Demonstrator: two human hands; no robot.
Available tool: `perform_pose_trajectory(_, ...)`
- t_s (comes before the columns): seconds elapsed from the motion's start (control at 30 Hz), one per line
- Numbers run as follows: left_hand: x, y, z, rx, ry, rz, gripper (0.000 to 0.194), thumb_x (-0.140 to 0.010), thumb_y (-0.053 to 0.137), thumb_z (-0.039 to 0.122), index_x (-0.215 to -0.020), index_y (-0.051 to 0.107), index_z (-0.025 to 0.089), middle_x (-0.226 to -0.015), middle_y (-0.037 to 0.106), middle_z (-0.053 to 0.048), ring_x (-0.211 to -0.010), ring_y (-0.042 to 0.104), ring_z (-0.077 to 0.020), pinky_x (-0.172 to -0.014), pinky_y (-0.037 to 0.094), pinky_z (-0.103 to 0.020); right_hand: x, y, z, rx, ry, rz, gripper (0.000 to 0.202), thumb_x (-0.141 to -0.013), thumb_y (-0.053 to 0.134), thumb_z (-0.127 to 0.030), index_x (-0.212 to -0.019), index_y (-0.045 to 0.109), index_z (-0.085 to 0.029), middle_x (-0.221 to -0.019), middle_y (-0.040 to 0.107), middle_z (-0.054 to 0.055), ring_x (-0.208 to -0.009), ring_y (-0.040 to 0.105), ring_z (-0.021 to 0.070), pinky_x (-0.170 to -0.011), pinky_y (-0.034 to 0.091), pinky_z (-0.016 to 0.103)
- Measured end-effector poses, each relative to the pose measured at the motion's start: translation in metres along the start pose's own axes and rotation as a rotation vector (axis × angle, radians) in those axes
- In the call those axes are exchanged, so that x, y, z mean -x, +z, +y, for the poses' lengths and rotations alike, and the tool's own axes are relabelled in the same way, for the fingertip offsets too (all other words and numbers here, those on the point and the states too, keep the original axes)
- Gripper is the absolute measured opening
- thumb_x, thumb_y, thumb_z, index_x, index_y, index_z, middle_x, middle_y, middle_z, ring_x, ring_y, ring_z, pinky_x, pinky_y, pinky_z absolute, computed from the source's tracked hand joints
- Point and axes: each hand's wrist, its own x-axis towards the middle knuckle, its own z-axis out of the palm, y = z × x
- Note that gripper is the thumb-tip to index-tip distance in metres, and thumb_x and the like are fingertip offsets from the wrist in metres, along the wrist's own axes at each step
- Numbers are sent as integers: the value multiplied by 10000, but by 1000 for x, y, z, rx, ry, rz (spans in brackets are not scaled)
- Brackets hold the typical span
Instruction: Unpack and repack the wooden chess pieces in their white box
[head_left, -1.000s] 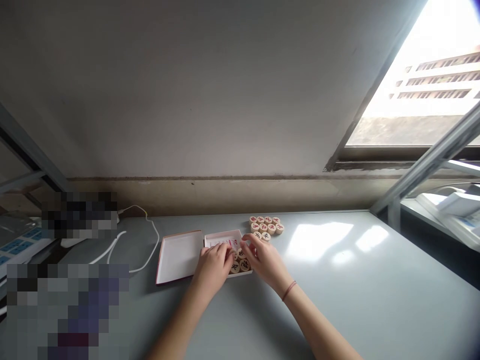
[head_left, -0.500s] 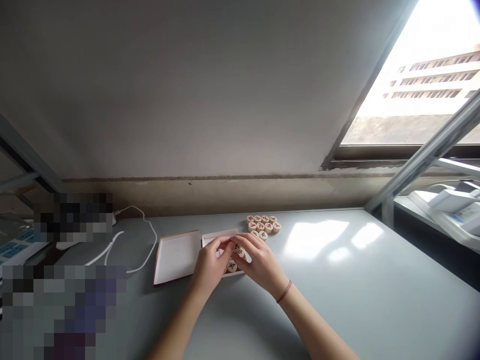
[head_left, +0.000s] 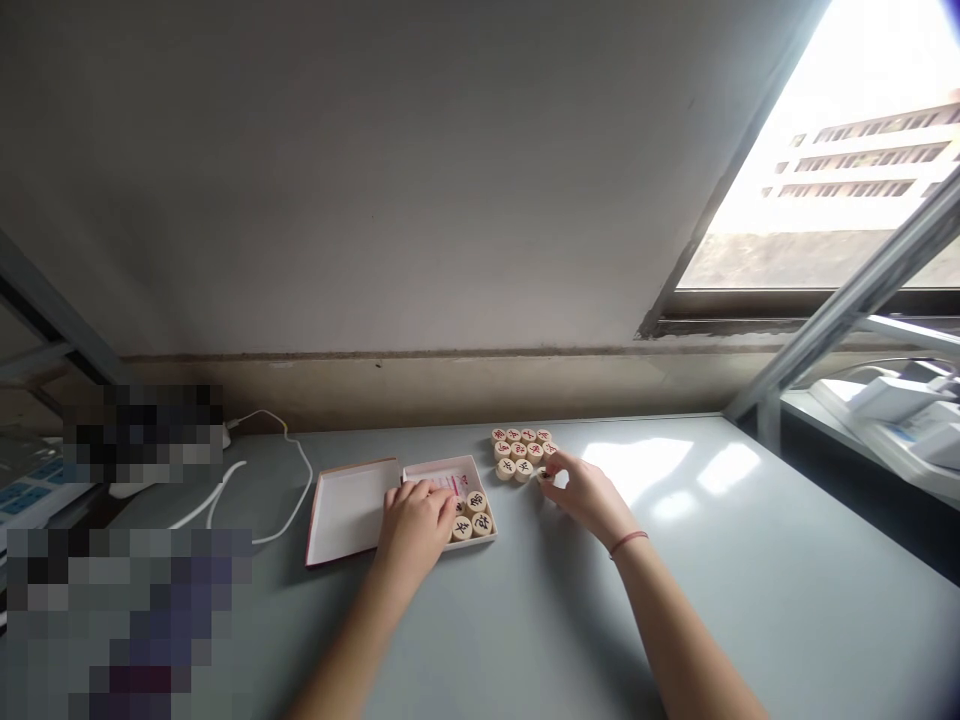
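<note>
A shallow white box holds several round wooden pieces with dark characters, such as one piece at its front. Over the box's left part rests my left hand, its fingers curled down and partly hiding the pieces; what they hold, if anything, is hidden. My right hand pinches a wooden piece at the front right end of a group of pieces. That group stands in rows on the table, with red characters at the back and dark ones in front.
The open box lid lies left of the box on the grey table. A white cable curls farther left, near blurred items. Behind the table runs a wall, and a metal frame slants at the right.
My right hand has moved right, from above the box to the rows, with a piece in its fingers. My left hand has lowered slightly over the box, and more pieces inside it now show.
</note>
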Motion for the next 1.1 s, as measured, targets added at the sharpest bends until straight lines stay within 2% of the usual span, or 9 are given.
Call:
perform_pose_trajectory(0.3, 1, 4, 2, -34, -14, 18, 264, -906, 453, 269, -854, 707, 220, -942, 680, -70, -891, 584, -233, -810, 382, -392, -2, 3, -2, 5, 8, 20, 95, -729, 529, -230, -785, 606, -225, -882, 669, 24, -716, 597, 163, -611, 406, 252)
perform_pose_trajectory(0.53, 1, 4, 3, 11, -36, -4, 206, -893, 466, 240, -826, 660, 226, -904, 704, -37, -890, 611, -213, -830, 363, -368, -4, -3, -4, -116, 132, 204, 216, -802, 454, -393, -821, 588, -223, -845, 670, 40, -724, 594, 181, -599, 401, 267)
perform_pose_trajectory(0.67, 0, 0, 5, 80, -48, 6, 171, -890, 478, 238, -810, 629, 230, -839, 712, -3, -847, 627, -195, -846, 366, -363, -4, -7, -6, -137, 142, 245, 182, -781, 456, -351, -754, 581, -221, -790, 665, 41, -648, 569, 172, -576, 397, 275)
perform_pose_trajectory(0.73, -2, -4, 6, 142, -36, 66, 154, -891, 479, 238, -826, 618, 229, -851, 708, -2, -846, 632, -188, -841, 386, -352, 0, -8, -16, -200, 39, 260, 158, -779, 453, -310, -759, 577, -214, -784, 655, 46, -595, 543, 153, -561, 404, 274)
perform_pose_trajectory(0.8, -4, -8, 8, 261, -9, 141, 138, -896, 475, 245, -861, 606, 220, -879, 701, -14, -852, 637, -179, -820, 421, -327, 6, -4, -32, -298, -188, 211, 155, -778, 461, -263, -851, 585, -206, -847, 648, 55, -586, 530, 133, -558, 425, 265)
perform_pose_trajectory(0.87, -5, -11, 9, 410, 1, 191, 129, -896, 476, 264, -894, 594, 210, -886, 694, -26, -838, 642, -166, -786, 460, -294, 14, 6, -50, -336, -452, 107, 235, -768, 494, -216, -987, 576, -208, -948, 634, 65, -655, 551, 132, -592, 451, 256)
perform_pose_trajectory(0.9, -6, -12, 10, 476, -7, 204, 129, -892, 481, 278, -905, 589, 207, -882, 691, -29, -826, 645, -162, -768, 478, -281, 17, 12, -57, -322, -535, 84, 279, -763, 519, -208, -1038, 566, -213, -969, 628, 64, -687, 559, 135, -609, 459, 256)
perform_pose_trajectory(0.97, -5, -13, 11, 568, -44, 210, 140, -883, 495, 311, -916, 582, 207, -864, 688, -28, -798, 651, -159, -739, 502, -270, 23, 24, -69, -306, -610, 108, 245, -796, 531, -208, -1038, 564, -219, -932, 628, 51, -671, 556, 124, -604, 461, 248)
perform_pose_trajectory(1.1, -3, -10, 15, 657, -108, 169, 169, -873, 514, 362, -906, 582, 211, -834, 688, -18, -758, 656, -155, -706, 519, -263, 27, 37, -76, -298, -636, 206, 193, -824, 551, -222, -1016, 565, -214, -903, 636, 48, -661, 563, 123, -582, 461, 243)
